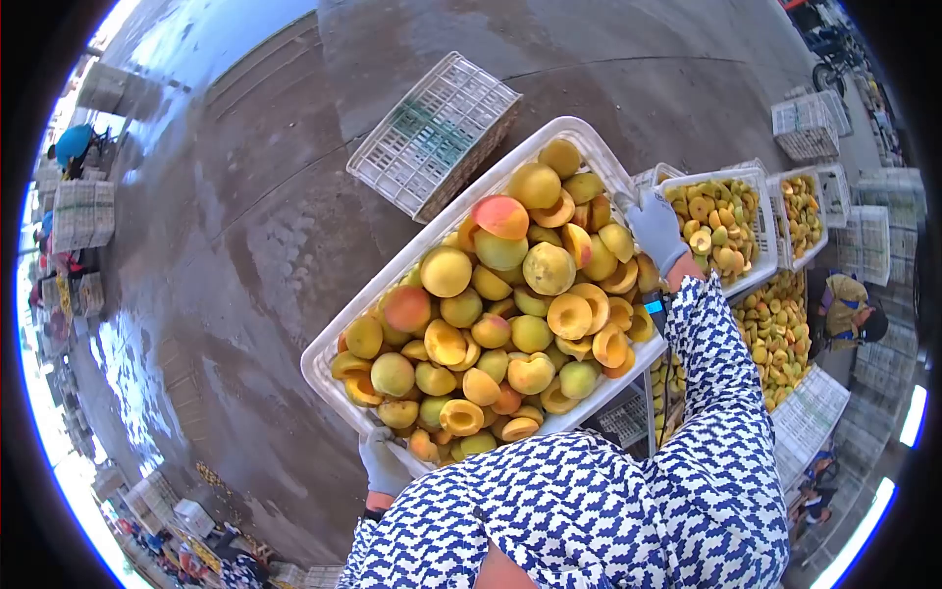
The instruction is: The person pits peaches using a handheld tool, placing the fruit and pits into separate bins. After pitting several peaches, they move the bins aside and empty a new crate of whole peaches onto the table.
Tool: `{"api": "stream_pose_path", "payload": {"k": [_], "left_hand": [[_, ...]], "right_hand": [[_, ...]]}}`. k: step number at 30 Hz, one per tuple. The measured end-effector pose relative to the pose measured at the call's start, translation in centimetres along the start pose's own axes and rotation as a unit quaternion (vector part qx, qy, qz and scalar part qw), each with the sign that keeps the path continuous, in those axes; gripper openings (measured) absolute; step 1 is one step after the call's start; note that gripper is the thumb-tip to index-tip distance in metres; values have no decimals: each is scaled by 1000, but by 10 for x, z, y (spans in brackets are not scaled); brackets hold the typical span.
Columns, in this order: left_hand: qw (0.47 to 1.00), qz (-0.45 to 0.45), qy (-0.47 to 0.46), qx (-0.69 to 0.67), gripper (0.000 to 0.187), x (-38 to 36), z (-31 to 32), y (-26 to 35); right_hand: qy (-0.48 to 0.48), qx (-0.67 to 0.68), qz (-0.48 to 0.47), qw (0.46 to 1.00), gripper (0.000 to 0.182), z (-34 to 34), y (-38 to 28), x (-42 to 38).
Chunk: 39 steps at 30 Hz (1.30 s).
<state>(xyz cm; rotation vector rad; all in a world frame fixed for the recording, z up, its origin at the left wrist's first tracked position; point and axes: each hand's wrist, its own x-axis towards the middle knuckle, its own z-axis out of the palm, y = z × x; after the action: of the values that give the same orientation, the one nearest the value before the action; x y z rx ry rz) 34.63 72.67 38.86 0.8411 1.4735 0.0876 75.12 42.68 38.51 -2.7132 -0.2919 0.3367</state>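
A white plastic crate point(339, 327) full of yellow-orange peaches point(446, 272), many of them cut in half with hollow centres, is in front of my body, tilted in the view. My right hand point(655, 231), in a pale glove, grips the crate's rim at its right end. At the near left corner, my left hand point(383, 463), gloved too, is closed on the rim; some of its fingers are hidden beneath the crate edge. A small device with a lit blue screen point(654, 308) is by my right wrist.
An upturned white crate point(437, 133) lies on the wet concrete floor point(226, 245) beyond mine. To the right are more crates of cut fruit point(716, 221) and a heap of fruit point(775, 329). A person point(846, 312) is at the far right, with stacked crates point(83, 214) at the far left.
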Motion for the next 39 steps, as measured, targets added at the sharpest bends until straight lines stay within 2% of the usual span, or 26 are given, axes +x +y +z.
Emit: {"api": "stream_pose_path", "payload": {"k": [3, 7, 9, 11, 13, 15, 17, 18, 20, 21, 23, 24, 25, 26, 27, 28, 29, 30, 31, 32, 33, 36, 37, 39], "left_hand": [[999, -14, 13, 38, 18, -3, 8, 3], [999, 30, 28, 5, 12, -5, 6, -8], [999, 15, 3, -35, 12, 10, -9, -20], [999, 37, -7, -16, 11, 9, -8, -21], [993, 55, -61, -83, 16, -3, 4, -18], [991, 97, -85, -43, 23, -5, -4, -15], [972, 230, 46, 31, 33, -12, -8, -11], [970, 239, 42, 30, 33, -17, -5, -4], [880, 441, 15, 173, 44, -34, 17, 30], [811, 535, 3, 238, 50, -41, 30, 47], [640, 625, -76, 442, 52, -52, 70, 78], [615, 630, -158, 447, 52, -55, 95, 80], [584, 629, -241, 452, 52, -56, 124, 86], [524, 666, -247, 469, 53, -48, 151, 91], [468, 698, -250, 481, 54, -35, 178, 94], [449, 709, -246, 485, 56, -26, 203, 95], [428, 719, -243, 490, 60, -19, 225, 93], [424, 720, -257, 486, 60, -16, 241, 90], [443, 686, -229, 530, 63, -15, 256, 89], [457, 652, -198, 571, 68, -16, 268, 87], [447, 659, -206, 570, 68, -4, 276, 79], [400, 696, -92, 589, 72, 15, 279, 50], [394, 698, -95, 591, 72, 16, 282, 50], [423, 680, -106, 590, 71, 17, 290, 54]], "right_hand": [[12, -17, 2, 1000, 35, 4, 4, 0], [-9, 51, 11, 999, 38, 2, 3, -5], [-20, 99, -16, 995, 40, -5, 3, -11], [-18, 171, -27, 985, 41, -10, 10, -18], [85, 254, -33, 963, 42, -22, 21, -30], [117, 261, -31, 958, 42, -45, 38, -56], [148, 280, -30, 948, 39, -52, 66, -88], [156, 297, -31, 942, 37, -56, 79, -106], [192, 277, -20, 941, 31, -54, 98, -145], [195, 277, -1, 941, 29, -53, 101, -166], [183, 303, 49, 934, 26, -40, 92, -211], [174, 327, 77, 925, 26, -27, 88, -237], [201, 234, 53, 950, 26, -13, 87, -260], [225, 267, 42, 936, 27, 3, 77, -281], [192, 333, 95, 918, 28, 11, 62, -300], [210, 336, 81, 915, 28, 33, 58, -319], [179, 354, 114, 911, 28, 34, 41, -342], [193, 349, 105, 911, 28, 47, 35, -360], [133, 410, 190, 882, 27, 40, 18, -377], [161, 395, 183, 886, 27, 50, 17, -390], [189, 381, 177, 888, 26, 61, 17, -403], [238, 377, 205, 871, 24, 64, 14, -435], [242, 380, 209, 868, 24, 73, 18, -443], [238, 383, 213, 867, 23, 75, 27, -448]]}}
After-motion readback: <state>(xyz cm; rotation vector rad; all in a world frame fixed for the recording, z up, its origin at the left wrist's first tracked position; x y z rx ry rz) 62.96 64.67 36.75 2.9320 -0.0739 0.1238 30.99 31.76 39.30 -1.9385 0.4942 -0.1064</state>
